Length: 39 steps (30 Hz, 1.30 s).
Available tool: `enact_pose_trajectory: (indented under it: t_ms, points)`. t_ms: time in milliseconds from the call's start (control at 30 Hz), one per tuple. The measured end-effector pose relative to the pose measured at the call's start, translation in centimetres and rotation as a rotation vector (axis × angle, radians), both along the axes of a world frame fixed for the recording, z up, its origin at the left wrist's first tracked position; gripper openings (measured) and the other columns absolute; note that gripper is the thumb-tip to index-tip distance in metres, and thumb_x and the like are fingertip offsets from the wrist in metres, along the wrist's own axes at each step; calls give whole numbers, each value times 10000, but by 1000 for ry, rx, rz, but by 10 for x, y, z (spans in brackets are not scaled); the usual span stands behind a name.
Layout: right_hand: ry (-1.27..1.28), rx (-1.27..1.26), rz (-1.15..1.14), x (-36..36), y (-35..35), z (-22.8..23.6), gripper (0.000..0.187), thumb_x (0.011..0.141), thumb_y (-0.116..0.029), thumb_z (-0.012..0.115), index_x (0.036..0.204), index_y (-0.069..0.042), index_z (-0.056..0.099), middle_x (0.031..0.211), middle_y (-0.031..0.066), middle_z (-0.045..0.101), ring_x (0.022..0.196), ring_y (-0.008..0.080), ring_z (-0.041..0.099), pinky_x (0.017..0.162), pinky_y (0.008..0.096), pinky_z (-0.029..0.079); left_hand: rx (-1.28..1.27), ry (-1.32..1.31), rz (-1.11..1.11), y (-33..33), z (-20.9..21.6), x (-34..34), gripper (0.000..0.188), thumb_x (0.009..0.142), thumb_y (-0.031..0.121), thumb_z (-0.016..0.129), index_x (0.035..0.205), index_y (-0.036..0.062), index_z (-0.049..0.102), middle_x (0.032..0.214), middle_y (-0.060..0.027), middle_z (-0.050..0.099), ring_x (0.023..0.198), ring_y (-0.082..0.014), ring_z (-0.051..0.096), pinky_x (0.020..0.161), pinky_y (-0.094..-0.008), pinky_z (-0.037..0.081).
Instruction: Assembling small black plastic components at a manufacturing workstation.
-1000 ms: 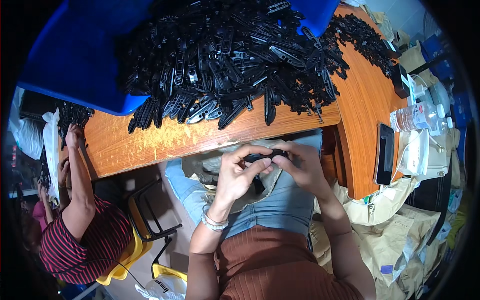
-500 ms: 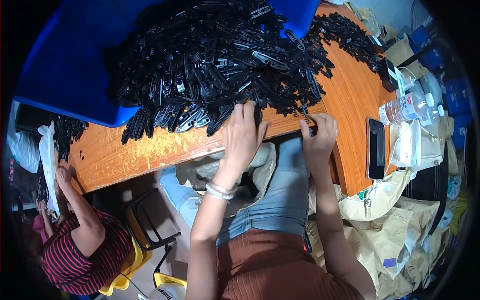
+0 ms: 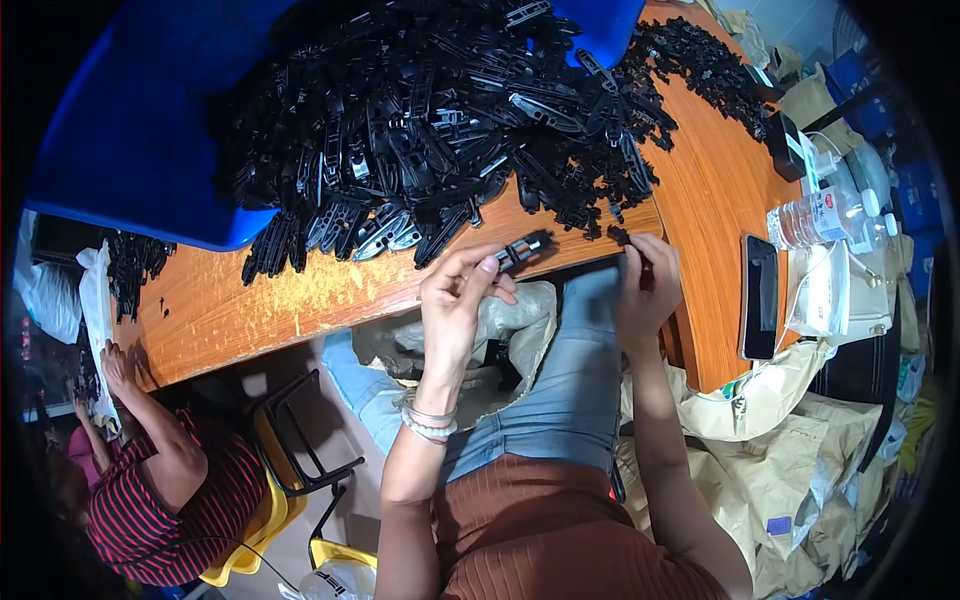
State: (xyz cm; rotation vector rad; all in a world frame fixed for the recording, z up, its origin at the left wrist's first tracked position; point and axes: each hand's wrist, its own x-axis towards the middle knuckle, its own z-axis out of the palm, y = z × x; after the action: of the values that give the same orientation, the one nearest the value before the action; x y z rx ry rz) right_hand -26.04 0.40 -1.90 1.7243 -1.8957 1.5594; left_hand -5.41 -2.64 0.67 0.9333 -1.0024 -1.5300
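Between the thumb and fingers of my left hand (image 3: 455, 300) is a slim black plastic part (image 3: 522, 252), held tilted above the table's front edge. My right hand (image 3: 650, 290) is closed at the same edge, thumb and fingertips together beside some small black pieces (image 3: 616, 234). Whatever those fingertips pinch is too small to make out. Beyond my hands lies a big heap of long black plastic parts (image 3: 400, 140). Loose small black pieces (image 3: 575, 190) are scattered along the heap's right side.
A blue bin (image 3: 130, 150) lies tipped at the left behind the heap. On the right of the wooden table (image 3: 700, 220) are a phone (image 3: 758, 300), clear bottles (image 3: 815, 220) and more small black pieces (image 3: 690, 60). A sack (image 3: 530, 320) is at my lap. Another person (image 3: 175, 490) sits at left.
My left hand has drawn back from the heap's edge toward me, now with a slim black part in its fingers. The right hand's thumb and fingers have come closer together.
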Motion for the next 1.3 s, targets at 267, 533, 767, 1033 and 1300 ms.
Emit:
enact_pose_trajectory:
  t_ms: [267, 533, 767, 1033, 1300]
  points:
    - [-258, 145, 634, 28, 8, 53, 174, 749, 85, 636, 901, 8, 671, 892, 83, 616, 756, 163, 547, 648, 246, 414, -7, -83, -187, 14, 15, 10, 275, 776, -83, 670, 1044, -47, 623, 782, -76, 656, 626, -102, 640, 564, -173, 489]
    - [96, 103, 657, 33, 10, 53, 247, 696, 63, 659, 926, -28, 677, 875, 70, 605, 760, 213, 549, 671, 311, 432, 65, -129, -208, 19, 25, 10, 255, 790, -90, 648, 1036, -64, 583, 784, -117, 661, 635, -142, 646, 606, -220, 535]
    - [-510, 540, 731, 35, 18, 50, 220, 717, -19, 694, 936, -35, 679, 889, 65, 607, 795, 180, 555, 697, 293, 432, 44, -201, -246, 21, 25, 12, 182, 799, -77, 651, 963, -50, 576, 769, -98, 649, 625, -131, 640, 573, -203, 523]
    - [-660, 319, 645, 41, 25, 44, 150, 737, 84, 649, 879, 35, 655, 899, 85, 589, 838, 167, 548, 745, 261, 419, 65, -112, -260, 27, 21, 11, 266, 822, -55, 634, 1077, -78, 560, 878, -154, 677, 774, -186, 684, 680, -238, 573]
    - [-387, 299, 570, 43, 25, 45, 118, 727, 58, 663, 838, 21, 645, 872, 75, 589, 839, 173, 544, 754, 281, 420, 118, -81, -243, 30, 22, 11, 251, 812, -92, 619, 1059, -92, 573, 855, -169, 667, 766, -202, 687, 682, -240, 571]
